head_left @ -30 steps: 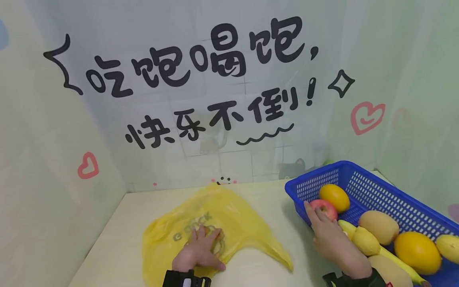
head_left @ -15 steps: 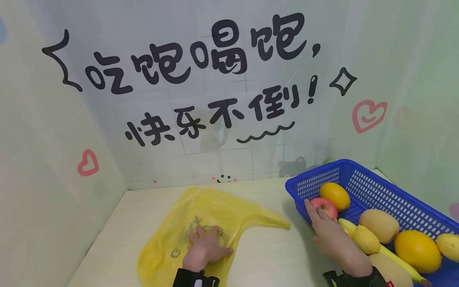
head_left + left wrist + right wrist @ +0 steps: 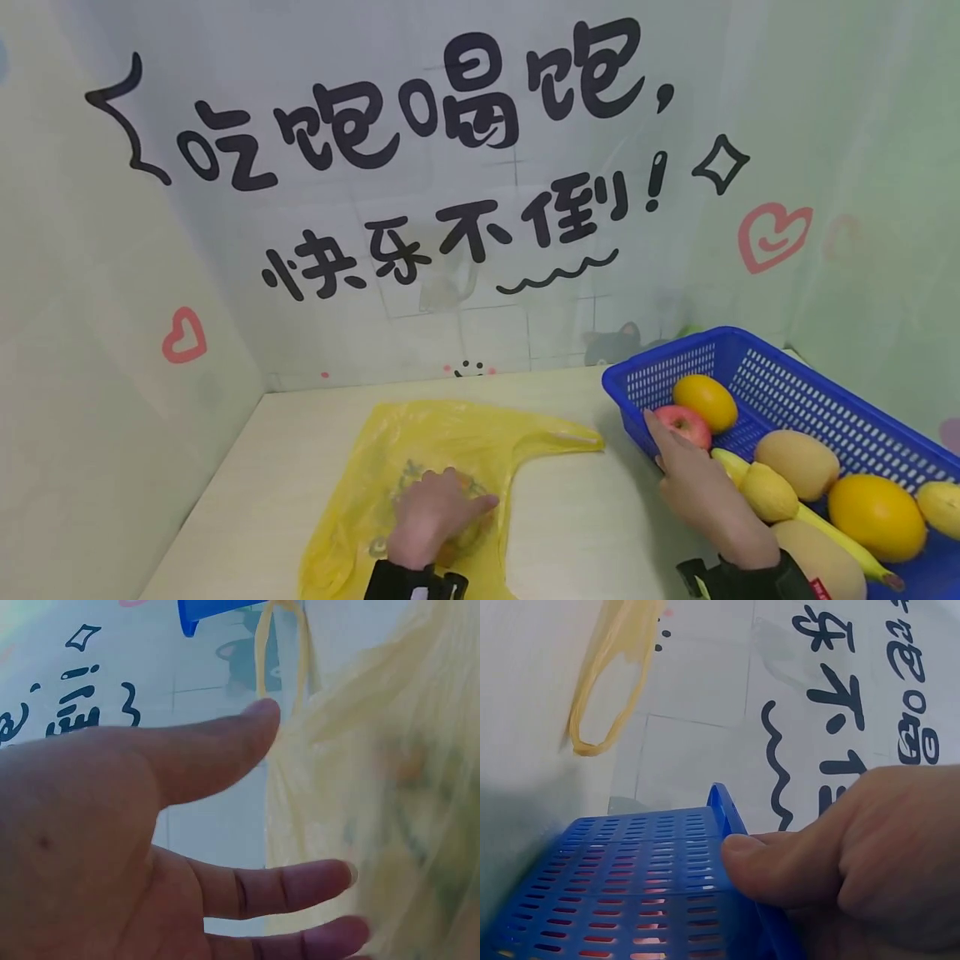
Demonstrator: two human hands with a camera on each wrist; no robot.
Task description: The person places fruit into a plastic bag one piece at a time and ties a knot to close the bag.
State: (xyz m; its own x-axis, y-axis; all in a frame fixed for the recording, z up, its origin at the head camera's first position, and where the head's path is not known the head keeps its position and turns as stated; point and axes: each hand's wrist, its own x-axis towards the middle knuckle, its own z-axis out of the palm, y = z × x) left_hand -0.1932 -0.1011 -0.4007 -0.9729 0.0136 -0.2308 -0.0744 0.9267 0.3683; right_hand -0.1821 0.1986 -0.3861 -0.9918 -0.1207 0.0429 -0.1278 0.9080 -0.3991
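Left hand [image 3: 435,521]: spread flat, pressed on the thin yellow plastic bag [image 3: 450,442], which has been pulled nearer and flattened.
Right hand [image 3: 697,492]: rim of the blue plastic basket [image 3: 626,408] is pinched.

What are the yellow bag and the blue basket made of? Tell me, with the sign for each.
Yellow bag: looks like thin plastic film, slightly glossy; it is translucent, wrinkles under the left hand, and has loop handles.
Blue basket: appears to be rigid moulded plastic with a smooth, mildly shiny finish; its walls are a regular grid of slots and hold their shape where the right hand rests on the rim.
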